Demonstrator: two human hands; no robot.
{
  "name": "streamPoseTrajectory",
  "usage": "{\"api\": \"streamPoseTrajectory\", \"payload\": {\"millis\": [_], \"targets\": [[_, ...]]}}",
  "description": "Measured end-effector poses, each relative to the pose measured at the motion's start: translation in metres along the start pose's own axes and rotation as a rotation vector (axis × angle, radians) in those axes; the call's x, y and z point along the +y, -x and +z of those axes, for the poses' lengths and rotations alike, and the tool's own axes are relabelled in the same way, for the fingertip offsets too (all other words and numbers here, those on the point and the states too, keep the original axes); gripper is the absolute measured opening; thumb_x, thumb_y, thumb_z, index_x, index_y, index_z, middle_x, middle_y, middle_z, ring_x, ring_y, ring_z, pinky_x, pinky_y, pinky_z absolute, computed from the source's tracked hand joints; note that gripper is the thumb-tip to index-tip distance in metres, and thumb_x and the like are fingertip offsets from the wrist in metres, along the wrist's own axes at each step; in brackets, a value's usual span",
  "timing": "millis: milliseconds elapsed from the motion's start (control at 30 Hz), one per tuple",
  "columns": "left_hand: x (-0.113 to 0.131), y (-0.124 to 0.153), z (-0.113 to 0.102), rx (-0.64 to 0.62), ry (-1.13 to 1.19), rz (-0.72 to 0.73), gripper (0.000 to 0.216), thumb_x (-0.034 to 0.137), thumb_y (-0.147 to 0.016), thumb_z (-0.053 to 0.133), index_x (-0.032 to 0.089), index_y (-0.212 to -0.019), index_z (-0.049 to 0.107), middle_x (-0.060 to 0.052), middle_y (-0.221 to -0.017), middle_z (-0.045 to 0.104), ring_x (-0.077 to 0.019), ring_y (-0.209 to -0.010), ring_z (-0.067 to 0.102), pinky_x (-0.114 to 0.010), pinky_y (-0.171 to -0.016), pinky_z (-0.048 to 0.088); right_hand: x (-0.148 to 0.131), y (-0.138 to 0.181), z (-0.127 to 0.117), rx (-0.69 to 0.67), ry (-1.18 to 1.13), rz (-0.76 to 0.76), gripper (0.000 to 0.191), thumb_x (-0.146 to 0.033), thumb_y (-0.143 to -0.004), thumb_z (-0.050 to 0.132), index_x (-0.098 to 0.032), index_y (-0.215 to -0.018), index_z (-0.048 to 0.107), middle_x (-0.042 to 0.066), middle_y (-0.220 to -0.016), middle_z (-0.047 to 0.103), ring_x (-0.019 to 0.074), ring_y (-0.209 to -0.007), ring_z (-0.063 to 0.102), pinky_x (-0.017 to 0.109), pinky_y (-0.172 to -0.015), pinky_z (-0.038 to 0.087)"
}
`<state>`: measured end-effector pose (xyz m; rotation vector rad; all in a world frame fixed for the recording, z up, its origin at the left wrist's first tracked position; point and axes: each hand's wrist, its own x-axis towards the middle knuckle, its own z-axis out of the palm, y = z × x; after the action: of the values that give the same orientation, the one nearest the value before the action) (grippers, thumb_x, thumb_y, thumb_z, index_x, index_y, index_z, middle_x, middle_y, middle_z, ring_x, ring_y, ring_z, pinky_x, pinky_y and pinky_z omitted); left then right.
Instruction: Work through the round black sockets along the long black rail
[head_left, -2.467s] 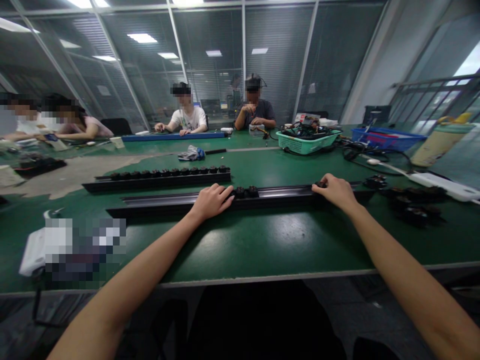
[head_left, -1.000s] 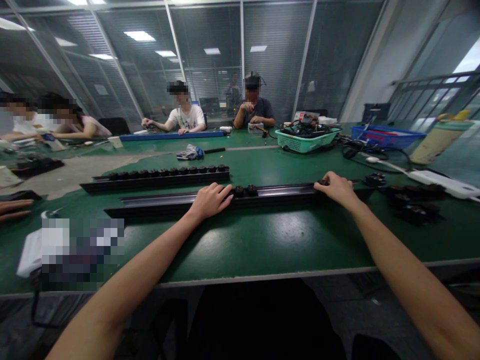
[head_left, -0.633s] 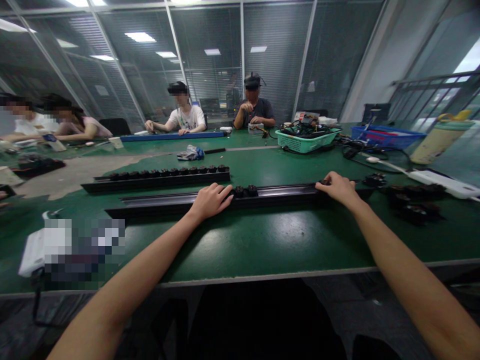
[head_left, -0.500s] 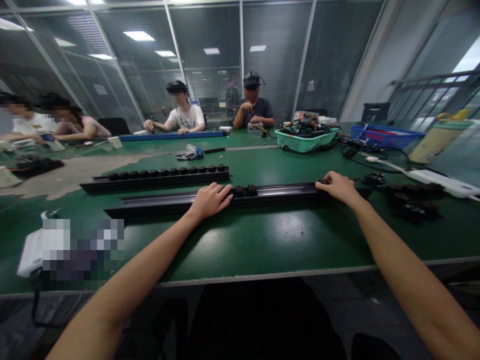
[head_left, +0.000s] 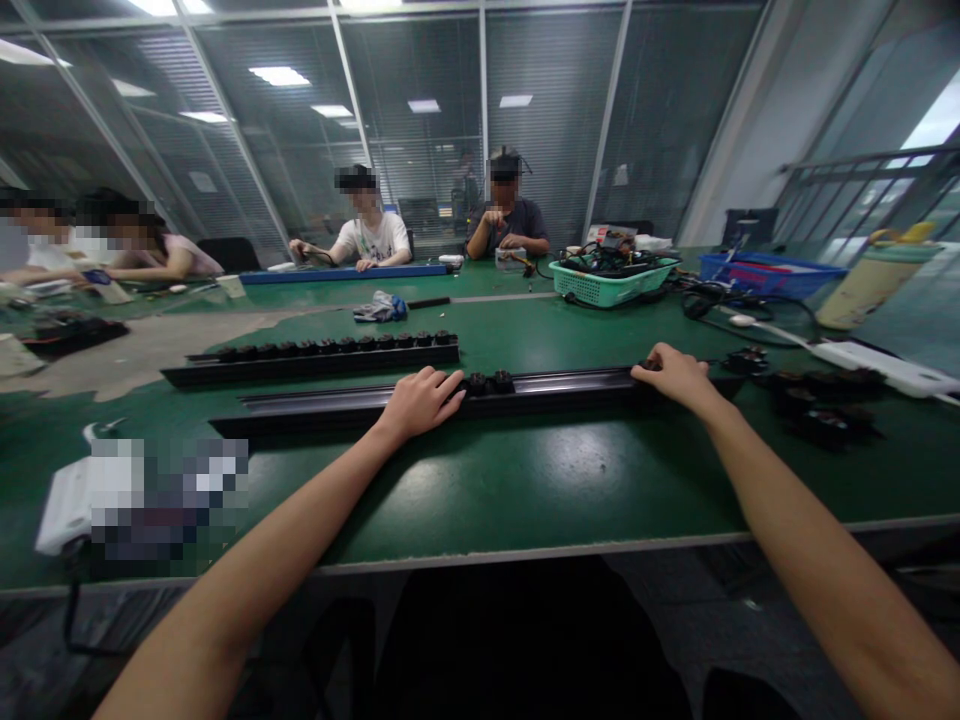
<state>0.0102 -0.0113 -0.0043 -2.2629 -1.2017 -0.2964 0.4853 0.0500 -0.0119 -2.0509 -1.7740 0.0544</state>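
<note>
A long black channel rail lies across the table in front of me. Two small black socket-like modules sit in its groove near the middle. My left hand is closed over the rail just left of these modules, its fingers bent over the far side; what lies under the palm is hidden. Toward the rail's right end, my right hand pinches another small black module at the groove, mostly covered by the fingers. Farther back, a second black rail carries a row of several such modules.
Loose black modules lie at right, near a white power strip. Behind are a green basket of cables, a blue basket and a bottle. A glove lies mid-table. Several people sit across the table.
Both my hands stay in nearly the same places on the rail. Across the table, the person in the white shirt has slightly shifted a hand.
</note>
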Motion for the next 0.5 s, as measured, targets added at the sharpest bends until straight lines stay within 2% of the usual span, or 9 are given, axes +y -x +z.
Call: {"api": "streamPoseTrajectory", "payload": {"millis": [500], "targets": [[0.0001,-0.0003,0.0004,0.003,0.014,-0.009,0.049,0.047,-0.112,0.032,0.020,-0.137,0.066,-0.012,-0.111,0.077,-0.0272,-0.102,0.068,-0.036,-0.076,0.052,0.0045,0.0005,0.0013,0.053,0.038,0.053,0.032,-0.056,-0.080,0.061,-0.025,-0.085,0.057,0.011,-0.094,0.073,0.0354,-0.098,0.066,0.052,-0.098,0.040]]}}
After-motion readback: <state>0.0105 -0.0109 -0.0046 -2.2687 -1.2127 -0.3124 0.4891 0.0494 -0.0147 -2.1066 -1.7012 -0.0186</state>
